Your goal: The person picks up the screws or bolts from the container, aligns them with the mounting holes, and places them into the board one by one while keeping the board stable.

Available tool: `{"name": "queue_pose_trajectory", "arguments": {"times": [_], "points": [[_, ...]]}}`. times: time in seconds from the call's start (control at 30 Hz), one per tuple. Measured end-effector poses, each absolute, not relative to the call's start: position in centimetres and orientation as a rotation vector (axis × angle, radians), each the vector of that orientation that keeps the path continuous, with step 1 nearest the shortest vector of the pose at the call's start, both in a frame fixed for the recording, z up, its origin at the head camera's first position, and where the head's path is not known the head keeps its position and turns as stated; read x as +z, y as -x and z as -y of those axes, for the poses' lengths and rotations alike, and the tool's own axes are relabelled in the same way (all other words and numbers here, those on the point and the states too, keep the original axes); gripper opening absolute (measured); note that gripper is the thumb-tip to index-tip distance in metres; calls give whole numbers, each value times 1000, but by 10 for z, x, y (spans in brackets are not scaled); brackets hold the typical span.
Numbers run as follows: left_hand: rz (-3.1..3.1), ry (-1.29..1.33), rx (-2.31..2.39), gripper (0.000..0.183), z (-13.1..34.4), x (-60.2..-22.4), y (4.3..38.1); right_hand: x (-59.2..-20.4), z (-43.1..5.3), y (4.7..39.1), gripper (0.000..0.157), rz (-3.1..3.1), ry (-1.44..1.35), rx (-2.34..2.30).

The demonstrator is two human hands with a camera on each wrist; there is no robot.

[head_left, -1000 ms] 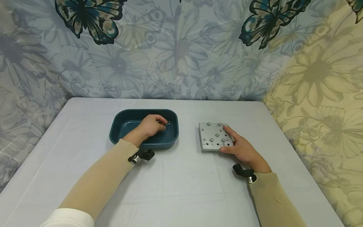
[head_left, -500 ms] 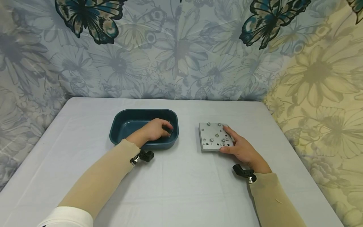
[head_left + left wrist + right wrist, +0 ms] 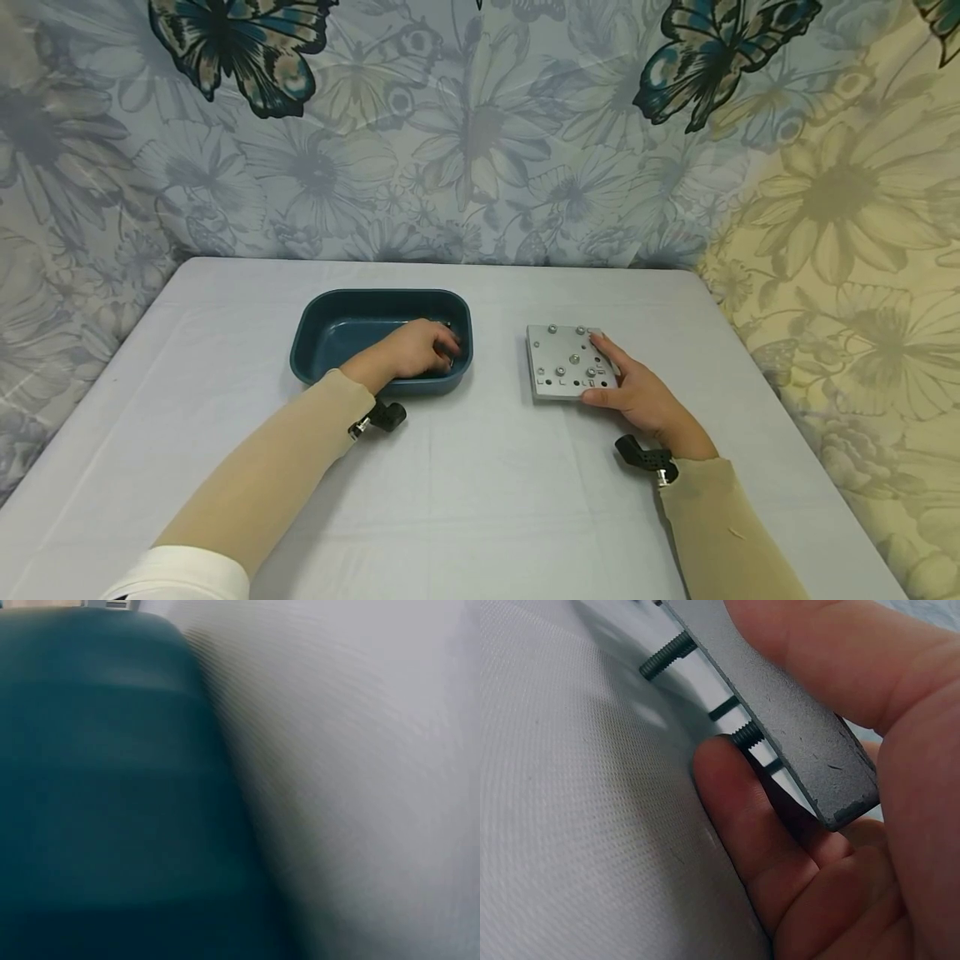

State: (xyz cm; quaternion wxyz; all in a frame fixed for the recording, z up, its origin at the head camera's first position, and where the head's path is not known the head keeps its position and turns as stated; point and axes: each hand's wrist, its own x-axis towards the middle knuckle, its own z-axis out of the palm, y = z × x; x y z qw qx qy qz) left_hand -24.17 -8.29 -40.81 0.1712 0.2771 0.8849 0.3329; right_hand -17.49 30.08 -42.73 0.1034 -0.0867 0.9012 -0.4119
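My left hand (image 3: 417, 348) reaches into the dark teal tray (image 3: 330, 302), fingers bent down near its right end. A small shiny bit shows by the fingertips, too small and blurred to name; whether they pinch it is hidden. In the left wrist view only the outer wall of the tray (image 3: 112, 787) appears. My right hand (image 3: 647, 400) grips the right side of a silver metal plate (image 3: 558, 346) studded with bolt heads and holes. In the right wrist view, threaded bolts (image 3: 666, 656) stick out from the underside of the plate, with a finger (image 3: 731, 780) beneath.
A white cloth (image 3: 480, 500) covers the table, whose back edge meets a patterned fabric backdrop (image 3: 480, 167). The tray stands left of the plate, with a strip of cloth between them. Black wrist mounts (image 3: 645, 454) sit on both forearms.
The left hand has moved down and slightly right inside the tray; a small metal piece seen at its fingertips earlier is now mostly hidden. The right hand and plate have stayed put.
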Motion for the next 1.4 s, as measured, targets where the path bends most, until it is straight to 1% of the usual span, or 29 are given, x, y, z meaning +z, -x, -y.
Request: {"name": "queue_pose_trajectory", "arguments": {"times": [0.5, 0.7, 0.97, 1.17, 1.4], "points": [[-2613, -933, 720, 18, 77, -406, 242, -426, -301, 174, 107, -2647, 259, -1234], [-2654, -948, 658, 14, 75, -409, 244, -428, -302, 174, 107, -2630, 255, -1256], [-2669, -990, 586, 17, 73, -411, 246, -427, -301, 173, 108, -2620, 239, -1277], [-2641, -862, 828, 18, 79, -409, 245, -428, -301, 174, 106, -2636, 251, -1258], [-2495, -564, 1234, 28, 83, -403, 242, -428, -301, 174, 106, -2643, 266, -1247]]}}
